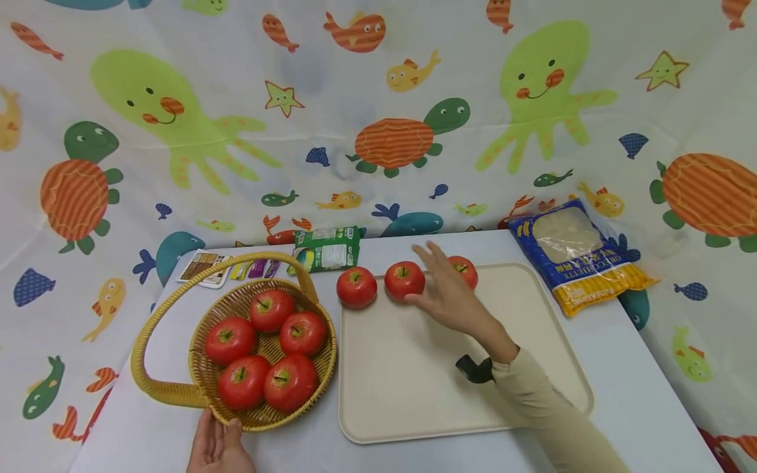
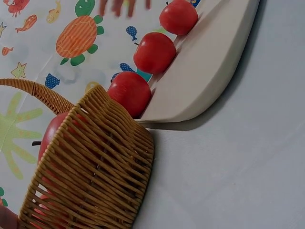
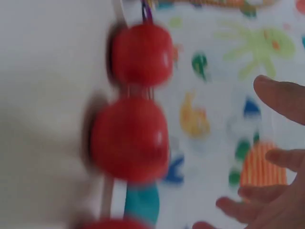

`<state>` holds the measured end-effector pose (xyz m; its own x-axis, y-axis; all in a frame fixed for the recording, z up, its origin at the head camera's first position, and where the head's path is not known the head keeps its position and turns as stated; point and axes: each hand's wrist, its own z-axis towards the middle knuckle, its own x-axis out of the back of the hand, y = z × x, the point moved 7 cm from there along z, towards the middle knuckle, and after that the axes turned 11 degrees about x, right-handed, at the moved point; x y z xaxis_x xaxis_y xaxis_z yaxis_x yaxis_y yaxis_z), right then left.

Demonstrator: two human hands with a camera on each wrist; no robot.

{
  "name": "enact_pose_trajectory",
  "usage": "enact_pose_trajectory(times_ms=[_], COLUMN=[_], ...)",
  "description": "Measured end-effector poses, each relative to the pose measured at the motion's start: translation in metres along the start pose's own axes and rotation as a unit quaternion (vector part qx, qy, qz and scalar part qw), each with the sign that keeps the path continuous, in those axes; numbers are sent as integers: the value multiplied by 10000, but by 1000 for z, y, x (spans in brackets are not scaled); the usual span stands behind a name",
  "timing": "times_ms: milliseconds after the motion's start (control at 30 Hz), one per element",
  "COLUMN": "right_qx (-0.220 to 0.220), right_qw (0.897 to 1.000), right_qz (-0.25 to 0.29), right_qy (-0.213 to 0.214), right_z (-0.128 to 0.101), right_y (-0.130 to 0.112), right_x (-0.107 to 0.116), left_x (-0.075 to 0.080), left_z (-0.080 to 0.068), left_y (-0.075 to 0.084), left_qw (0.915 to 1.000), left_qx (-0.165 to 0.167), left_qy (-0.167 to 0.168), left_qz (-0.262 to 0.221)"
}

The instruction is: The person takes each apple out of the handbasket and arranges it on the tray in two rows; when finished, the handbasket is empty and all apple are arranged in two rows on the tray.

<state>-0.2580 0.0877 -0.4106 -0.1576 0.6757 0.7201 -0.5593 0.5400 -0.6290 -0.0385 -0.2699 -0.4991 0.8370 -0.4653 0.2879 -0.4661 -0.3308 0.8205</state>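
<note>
Three red tomatoes stand in a row at the far edge of a cream tray point(image 1: 414, 394): the left one point(image 1: 357, 287), the middle one point(image 1: 405, 280) and the right one point(image 1: 465, 269). My right hand point(image 1: 447, 291) hovers open over the row, fingers spread, between the middle and right tomatoes, holding nothing. A wicker basket point(image 1: 204, 378) with several tomatoes point(image 1: 269, 348) sits to the left of the tray. My left hand point(image 1: 219, 447) holds its near rim. The left wrist view shows the basket point(image 2: 95, 176) and the three tomatoes point(image 2: 154, 52) on the tray point(image 2: 209, 62).
A green packet point(image 1: 328, 248) and some cards point(image 1: 204, 268) lie at the table's back behind the basket. A blue and yellow bag point(image 1: 576, 256) lies to the right of the tray. A sea-creature cloth hangs behind and around the table.
</note>
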Motion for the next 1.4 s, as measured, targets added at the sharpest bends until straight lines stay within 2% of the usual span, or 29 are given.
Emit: enact_pose_trajectory(times_ms=[100, 200, 267, 367, 467, 633, 767, 933, 1233, 1400], right_qx=[857, 1667, 2037, 2187, 2040, 1878, 1725, 1686, 2453, 2579], right_qw=[9946, 9793, 9688, 9597, 9533, 9361, 9322, 9292, 9246, 9292], right_qz=[152, 208, 142, -155, -610, -1216, -1258, -1290, -1607, -1473], right_qy=[-570, -1127, -1404, -1759, -2141, -2716, -2924, -3024, -2432, -2201], right_z=[15, 28, 36, 47, 54, 60, 65, 69, 67, 65], right_y=[-42, -79, -95, -104, -102, -98, -97, -98, -108, -111], right_x=[-35, -69, -89, -117, -142, -173, -183, -186, -180, -177], left_x=[0, -2, -4, -6, -6, -6, -6, -6, -3, 0], left_z=[0, 0, 0, 0, 0, -1, -1, -2, -3, -1], left_y=[0, 0, -1, -2, -3, -3, -3, -2, 0, 1], left_qw=[10000, 10000, 9999, 9998, 9998, 9998, 9998, 9998, 9999, 9999], left_qx=[21, 67, 107, 118, 101, 39, 44, 69, -14, -28], left_qy=[27, 28, -11, -58, -63, -38, -48, -58, 13, 80], left_qz=[-4, 50, 83, 132, 185, 191, 187, 195, 156, 109])
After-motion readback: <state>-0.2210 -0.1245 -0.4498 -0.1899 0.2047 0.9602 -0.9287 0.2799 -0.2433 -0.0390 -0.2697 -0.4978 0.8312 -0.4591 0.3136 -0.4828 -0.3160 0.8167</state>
